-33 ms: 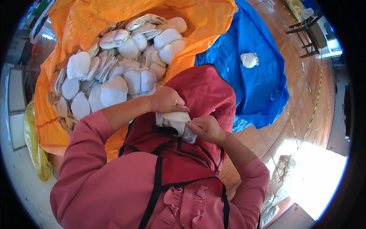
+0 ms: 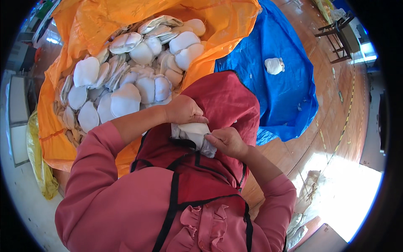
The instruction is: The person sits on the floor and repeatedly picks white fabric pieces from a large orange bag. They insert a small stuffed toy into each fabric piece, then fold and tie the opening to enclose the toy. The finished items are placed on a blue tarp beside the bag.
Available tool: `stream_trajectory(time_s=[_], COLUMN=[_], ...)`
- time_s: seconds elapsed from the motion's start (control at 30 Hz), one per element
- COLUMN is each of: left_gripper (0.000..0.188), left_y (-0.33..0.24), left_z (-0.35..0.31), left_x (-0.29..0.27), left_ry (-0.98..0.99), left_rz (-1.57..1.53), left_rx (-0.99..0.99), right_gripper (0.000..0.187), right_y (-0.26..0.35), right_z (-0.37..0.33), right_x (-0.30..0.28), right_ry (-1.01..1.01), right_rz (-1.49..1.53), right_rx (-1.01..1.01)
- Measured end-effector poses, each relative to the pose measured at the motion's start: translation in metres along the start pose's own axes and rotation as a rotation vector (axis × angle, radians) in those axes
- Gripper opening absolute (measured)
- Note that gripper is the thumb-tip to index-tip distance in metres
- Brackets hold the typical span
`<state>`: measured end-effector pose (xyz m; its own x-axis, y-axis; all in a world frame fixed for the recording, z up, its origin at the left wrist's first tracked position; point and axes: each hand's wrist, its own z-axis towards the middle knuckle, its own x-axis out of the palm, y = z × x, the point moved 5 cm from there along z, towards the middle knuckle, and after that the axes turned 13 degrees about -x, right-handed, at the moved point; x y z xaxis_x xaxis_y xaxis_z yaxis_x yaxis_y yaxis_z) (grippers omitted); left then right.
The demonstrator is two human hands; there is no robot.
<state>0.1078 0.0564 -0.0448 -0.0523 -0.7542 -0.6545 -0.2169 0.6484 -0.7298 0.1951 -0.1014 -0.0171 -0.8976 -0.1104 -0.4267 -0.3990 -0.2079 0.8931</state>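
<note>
Over my lap, both hands grip a white padded fabric piece [image 2: 194, 131] with a thin, loose edge. My left hand [image 2: 184, 110] pinches its upper part, the thumb lying along the top. At the piece's right edge my right hand [image 2: 228, 142] is closed with fingertips pressed together. Part of the piece is hidden by my fingers. A dark curved strip [image 2: 183, 143] shows beside it; I cannot tell whether it belongs to the piece or to the red apron [image 2: 222, 94] beneath.
An orange sack [image 2: 226, 25] holding a heap of rounded white pads [image 2: 126, 100] lies open at the left. Right of my knees spreads a blue sheet [image 2: 289, 98] with one white bundle [image 2: 274, 66] on it. A wooden chair [image 2: 346, 38] stands far right; a yellow bag [image 2: 41, 164] lies far left.
</note>
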Motion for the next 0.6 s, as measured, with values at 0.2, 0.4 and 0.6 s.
stream_trajectory(time_s=[0.2,0.4,0.6], left_gripper=[0.055,0.052,0.049], left_y=[0.005,-0.001,0.006], left_z=[-0.006,-0.011,-0.013], left_x=[0.002,-0.005,-0.005], left_ry=[-0.039,-0.139,-0.206], left_rz=[0.040,-0.024,0.095], left_rx=[0.094,0.223,0.025], right_gripper=[0.039,0.037,0.026], right_y=[-0.012,-0.058,-0.059], right_z=[-0.011,-0.029,-0.034], right_x=[0.009,0.031,0.024], right_ry=[-0.087,-0.312,-0.539], right_rz=[0.119,0.564,0.400], right_rx=[0.036,0.300,0.328])
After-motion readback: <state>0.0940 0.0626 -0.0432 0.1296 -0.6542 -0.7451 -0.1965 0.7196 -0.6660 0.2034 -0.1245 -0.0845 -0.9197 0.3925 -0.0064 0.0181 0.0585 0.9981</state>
